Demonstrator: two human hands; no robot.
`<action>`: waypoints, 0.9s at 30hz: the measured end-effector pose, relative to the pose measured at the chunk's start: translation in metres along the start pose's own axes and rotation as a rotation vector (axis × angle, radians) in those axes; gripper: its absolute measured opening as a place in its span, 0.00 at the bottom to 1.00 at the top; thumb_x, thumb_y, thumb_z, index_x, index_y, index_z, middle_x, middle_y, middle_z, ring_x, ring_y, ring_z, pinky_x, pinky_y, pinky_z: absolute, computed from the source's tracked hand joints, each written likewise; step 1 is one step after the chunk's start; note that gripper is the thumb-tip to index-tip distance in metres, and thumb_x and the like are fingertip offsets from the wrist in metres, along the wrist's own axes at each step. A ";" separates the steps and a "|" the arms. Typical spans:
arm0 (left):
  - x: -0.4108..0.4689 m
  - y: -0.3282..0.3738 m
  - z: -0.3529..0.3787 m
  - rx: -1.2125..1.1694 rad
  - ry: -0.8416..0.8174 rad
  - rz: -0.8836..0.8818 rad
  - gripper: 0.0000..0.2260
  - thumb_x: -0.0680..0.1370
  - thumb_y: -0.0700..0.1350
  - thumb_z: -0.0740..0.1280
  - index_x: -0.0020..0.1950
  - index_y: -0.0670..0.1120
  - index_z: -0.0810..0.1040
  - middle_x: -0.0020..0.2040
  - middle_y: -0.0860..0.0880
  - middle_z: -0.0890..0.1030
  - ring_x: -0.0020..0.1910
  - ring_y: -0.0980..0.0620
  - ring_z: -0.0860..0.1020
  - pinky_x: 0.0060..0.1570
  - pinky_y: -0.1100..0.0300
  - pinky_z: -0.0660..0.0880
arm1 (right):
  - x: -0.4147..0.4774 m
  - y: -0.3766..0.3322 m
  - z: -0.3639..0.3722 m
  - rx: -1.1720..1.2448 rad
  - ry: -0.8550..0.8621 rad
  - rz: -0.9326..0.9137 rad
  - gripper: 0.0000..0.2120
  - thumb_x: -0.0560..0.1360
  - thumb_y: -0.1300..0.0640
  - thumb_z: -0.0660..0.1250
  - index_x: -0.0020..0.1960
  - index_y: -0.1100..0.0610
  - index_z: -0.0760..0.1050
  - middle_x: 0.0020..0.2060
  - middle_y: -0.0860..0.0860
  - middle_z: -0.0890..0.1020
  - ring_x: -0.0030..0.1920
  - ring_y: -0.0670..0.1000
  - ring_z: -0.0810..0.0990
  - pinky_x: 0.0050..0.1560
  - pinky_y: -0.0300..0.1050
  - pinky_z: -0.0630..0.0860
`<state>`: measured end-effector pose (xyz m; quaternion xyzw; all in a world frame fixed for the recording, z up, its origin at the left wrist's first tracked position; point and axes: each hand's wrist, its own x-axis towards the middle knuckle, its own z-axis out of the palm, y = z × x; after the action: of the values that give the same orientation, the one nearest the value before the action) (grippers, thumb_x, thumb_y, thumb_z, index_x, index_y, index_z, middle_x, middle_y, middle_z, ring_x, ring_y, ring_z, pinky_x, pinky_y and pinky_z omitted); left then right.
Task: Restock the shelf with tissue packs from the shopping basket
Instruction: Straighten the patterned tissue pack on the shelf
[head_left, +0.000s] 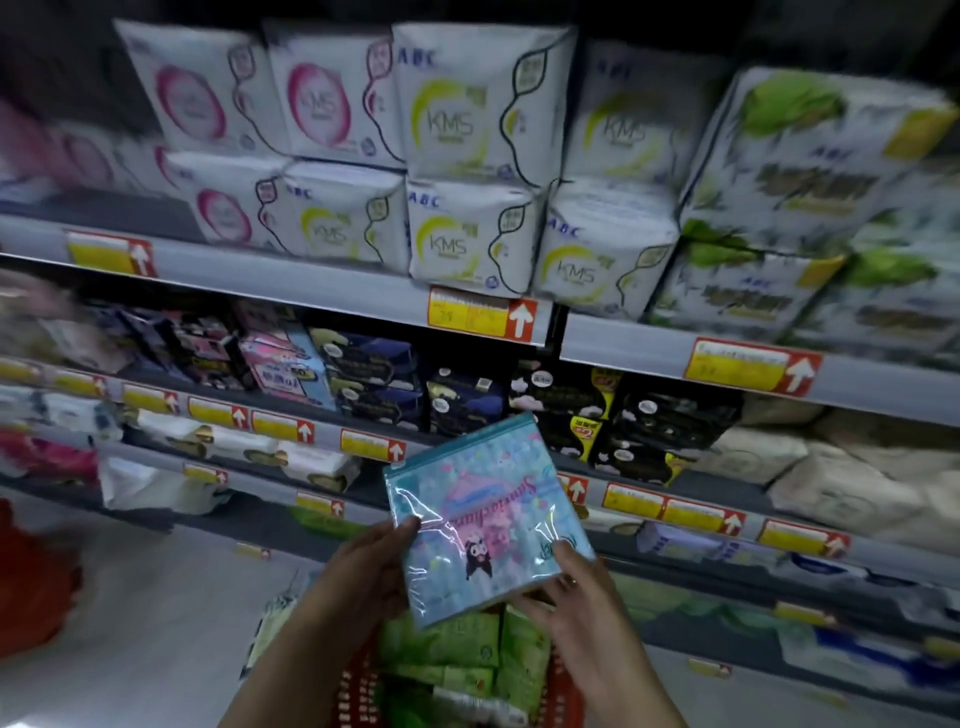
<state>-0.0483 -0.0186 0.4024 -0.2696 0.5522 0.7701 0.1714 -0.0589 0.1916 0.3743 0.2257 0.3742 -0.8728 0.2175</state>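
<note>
Carry step. Blue tissue pack (483, 519) is up over the red basket (356, 686). Left hand (363, 571) grips its left edge, right hand (576, 592) pinches the lower corner. Next, probably: find its slot on the shelf (291, 275).

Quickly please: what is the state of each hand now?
Left hand: grips the left edge of the light blue glossy plastic pack with cartoon print.
Right hand: grips the lower right corner of the same pack.
</note>
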 end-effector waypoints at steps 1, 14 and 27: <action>-0.006 0.008 0.003 0.002 0.000 0.014 0.14 0.77 0.46 0.64 0.56 0.37 0.78 0.50 0.35 0.83 0.44 0.39 0.82 0.43 0.50 0.78 | -0.005 -0.005 0.006 0.005 -0.005 -0.012 0.43 0.54 0.55 0.83 0.65 0.60 0.71 0.54 0.61 0.82 0.52 0.61 0.82 0.41 0.57 0.81; -0.065 0.084 0.037 0.014 0.073 0.210 0.08 0.78 0.47 0.65 0.45 0.43 0.77 0.34 0.46 0.82 0.37 0.45 0.80 0.26 0.60 0.75 | -0.058 -0.046 0.060 0.070 -0.137 -0.135 0.21 0.68 0.61 0.68 0.60 0.61 0.70 0.40 0.57 0.85 0.42 0.56 0.85 0.37 0.57 0.82; -0.112 0.114 0.041 0.055 -0.039 0.354 0.10 0.78 0.48 0.64 0.41 0.47 0.82 0.38 0.46 0.84 0.32 0.48 0.82 0.37 0.54 0.74 | -0.099 -0.070 0.087 -0.004 -0.247 -0.268 0.49 0.49 0.50 0.85 0.65 0.63 0.70 0.51 0.58 0.83 0.50 0.57 0.83 0.44 0.56 0.80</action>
<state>-0.0326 -0.0143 0.5670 -0.1487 0.6083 0.7779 0.0511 -0.0379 0.1909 0.5220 0.0646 0.3730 -0.9144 0.1437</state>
